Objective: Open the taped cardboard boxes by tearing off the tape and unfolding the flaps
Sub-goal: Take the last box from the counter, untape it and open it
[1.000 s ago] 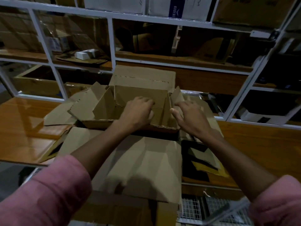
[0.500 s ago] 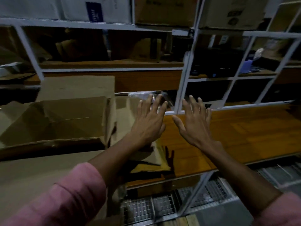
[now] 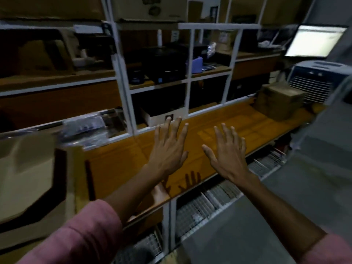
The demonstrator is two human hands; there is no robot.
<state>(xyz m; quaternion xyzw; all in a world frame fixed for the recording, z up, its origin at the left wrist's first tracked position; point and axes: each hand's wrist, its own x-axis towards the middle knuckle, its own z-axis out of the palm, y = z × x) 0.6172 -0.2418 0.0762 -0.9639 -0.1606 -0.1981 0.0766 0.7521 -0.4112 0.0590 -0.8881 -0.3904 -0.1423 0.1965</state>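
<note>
1. Progress, my read: the opened brown cardboard box with its flaps folded out [image 3: 28, 180] at 9 o'clock looks done. No tape visible on it, though it's blurred and cut by the frame edge.
2. Left to do: the closed brown cardboard box [image 3: 280, 100] at 2 o'clock, far end of the long glossy orange-brown wooden shelf board [image 3: 122, 164]. Top flaps look shut. Can't tell whether tape is on it; too dim and small.
3. Left hand [image 3: 168, 149]: released, fingers straight and spread, palm down, grasping nothing. Hovers over the shelf board near frame centre; its reflection shows in the gloss below.
4. Right hand [image 3: 228, 155]: same, flat and spread, empty, just beside the left one at its 3 o'clock.
5. Closed box vs hands: well apart. From the right hand it sits up and right, about 2 o'clock, with bare shelf board between them. Neither hand touches any cardboard.
6. Opened box vs hands: well off at 9 o'clock of the left hand, not touching.
7. Next, as a guess: hands need to travel right along the board to the closed box, find the tape seam on top, then peel and unfold.
8. Risk: dim light, so finding a tape edge may take feel rather than sight.
</note>
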